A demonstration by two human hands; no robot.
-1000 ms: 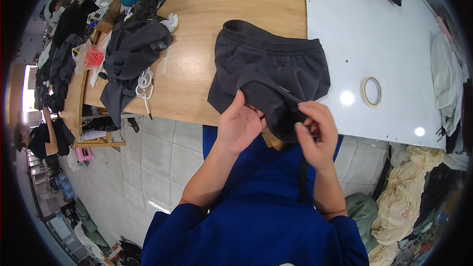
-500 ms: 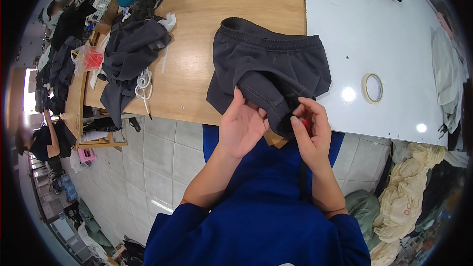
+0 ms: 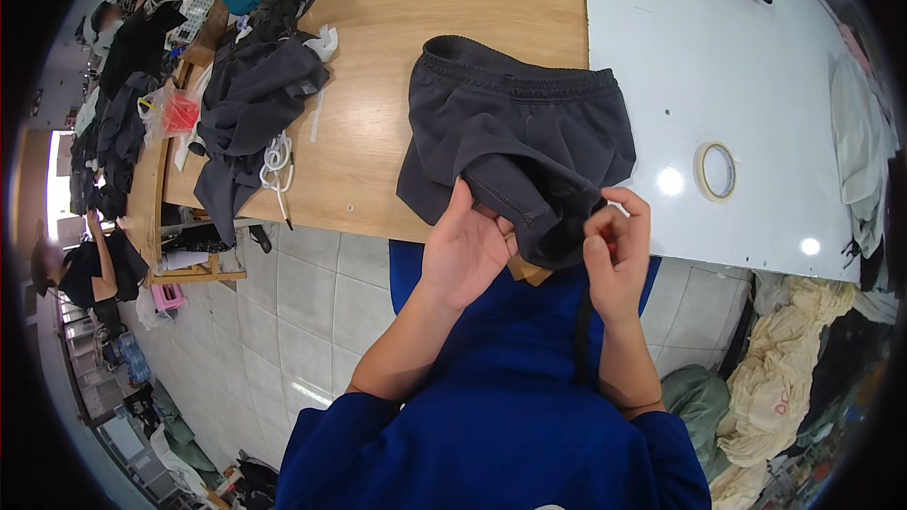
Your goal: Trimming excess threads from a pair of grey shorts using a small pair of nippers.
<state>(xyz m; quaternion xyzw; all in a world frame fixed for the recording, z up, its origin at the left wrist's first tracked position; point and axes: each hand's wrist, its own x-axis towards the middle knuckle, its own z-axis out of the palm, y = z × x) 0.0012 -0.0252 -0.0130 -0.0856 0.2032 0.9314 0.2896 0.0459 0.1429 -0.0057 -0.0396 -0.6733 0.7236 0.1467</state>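
A pair of dark grey shorts [image 3: 515, 118] with a gathered elastic waistband lies across the edge of the wooden table, waistband away from me. One leg opening faces me, its inner seam showing and its lower edge hanging past the table. My left hand [image 3: 466, 250] pinches the left side of that opening, thumb on top and fingers tucked under the cloth. At the opening's right side is my right hand [image 3: 619, 250], fingers curled, with the index finger by the hem. Inside its curl shows a small red object [image 3: 612, 248], mostly hidden, kind unclear.
A tape roll [image 3: 715, 171] lies on the white tabletop [image 3: 652, 19] to the right. Dark garments [image 3: 250, 99] and a looped white cord [image 3: 276, 165] are on the wooden table's left side. Cream cloth [image 3: 775, 368] is heaped at lower right. Another person [image 3: 85, 264] is far left.
My right hand has moved a little to the right, and the leg opening is spread wider. My left hand stays almost in place.
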